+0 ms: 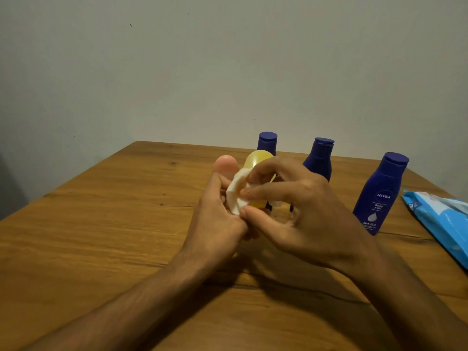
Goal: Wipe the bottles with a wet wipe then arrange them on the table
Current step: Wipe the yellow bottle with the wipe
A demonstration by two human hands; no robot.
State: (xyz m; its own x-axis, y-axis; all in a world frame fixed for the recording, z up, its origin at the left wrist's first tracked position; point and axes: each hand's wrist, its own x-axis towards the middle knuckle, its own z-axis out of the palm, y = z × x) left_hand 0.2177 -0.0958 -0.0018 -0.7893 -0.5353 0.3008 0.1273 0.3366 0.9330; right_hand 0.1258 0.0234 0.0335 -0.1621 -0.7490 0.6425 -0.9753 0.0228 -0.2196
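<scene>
Wiping a yellow bottle (258, 159) over the middle of the table (101, 224). Gripping its lower part with the left hand (217, 219), fingers curled round it; pinching a white wet wipe (235, 193) against its side with the right hand (304, 211). Looks partway through: cannot tell whether the three blue bottles (379, 196), upright at far right, or the pink-topped bottle (226, 164) just behind the left hand, are wiped already. Probably leaves the final arranging undone. Shows a blue wipes pack (440, 219) lying at the right edge.
</scene>
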